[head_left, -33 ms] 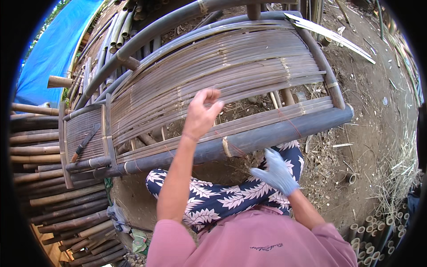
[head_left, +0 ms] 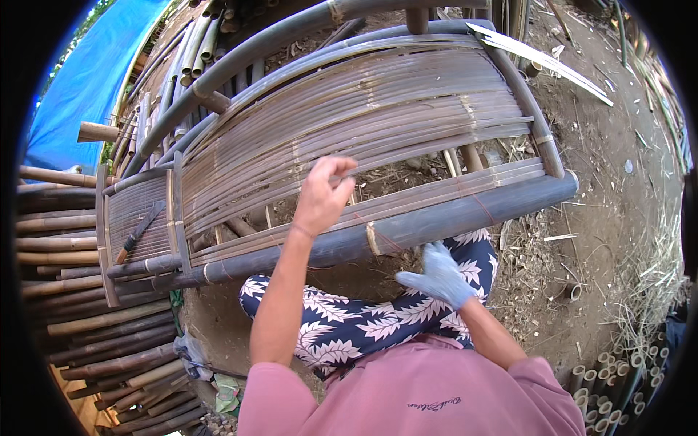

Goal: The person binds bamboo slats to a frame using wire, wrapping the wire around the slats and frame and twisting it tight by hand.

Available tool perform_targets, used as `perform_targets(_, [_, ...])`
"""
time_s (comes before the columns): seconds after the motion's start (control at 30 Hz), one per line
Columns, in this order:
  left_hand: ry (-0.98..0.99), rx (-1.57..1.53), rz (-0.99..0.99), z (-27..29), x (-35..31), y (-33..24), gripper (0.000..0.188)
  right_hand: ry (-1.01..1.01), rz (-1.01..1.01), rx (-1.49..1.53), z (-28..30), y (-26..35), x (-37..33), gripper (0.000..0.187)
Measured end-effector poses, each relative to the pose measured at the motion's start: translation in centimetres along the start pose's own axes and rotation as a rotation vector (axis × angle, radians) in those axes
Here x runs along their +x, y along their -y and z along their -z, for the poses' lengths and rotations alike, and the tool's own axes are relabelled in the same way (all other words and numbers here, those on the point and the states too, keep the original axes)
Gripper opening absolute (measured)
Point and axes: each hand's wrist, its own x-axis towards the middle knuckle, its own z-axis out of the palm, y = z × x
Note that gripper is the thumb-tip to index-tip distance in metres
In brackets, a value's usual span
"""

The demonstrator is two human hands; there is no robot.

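Left hand (head_left: pixel 324 195): shifted slightly left, over bamboo slats (head_left: pixel 418 87); cannot tell whether its grip holds anything. Right gloved hand (head_left: pixel 438 275): also shifted left, grip released, above the trousers (head_left: pixel 378 323).

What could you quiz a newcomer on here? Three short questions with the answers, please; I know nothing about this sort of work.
1. Which of the person's hands wears the pale glove?
2. True or false: the knife lies on the ground.
3. Pick one. The dark trousers are patterned with:
A. stripes
B. leaves
C. dots

Key:
1. The right hand; the left hand is bare.
2. False: it lies on the small slatted panel at the left end of the bench.
3. B.
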Motion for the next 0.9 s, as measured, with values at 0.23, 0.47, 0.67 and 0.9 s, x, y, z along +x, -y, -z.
perform_targets(0.23, [0.302,0.209,-0.395,-3.6,-7.7,0.7,0.035,-0.015,0.07,0.552,3.7,4.3,-3.8,0.019])
perform_targets(0.47, [-0.234,0.268,0.062,1.4,-1.9,9.7,0.027,-0.912,0.049,0.093,13.4,-0.4,4.6,0.017])
perform_targets(0.67, [0.27,0.198,0.105,-1.7,2.8,16.8,0.038,-0.058,-0.006,-0.643,-1.6,2.3,17.6,0.02])
perform_targets(0.9, [0.321,0.181,0.265,-1.4,3.3,13.0,0.028,0.295,0.206,-0.372,-2.6,0.9,21.6,0.026])
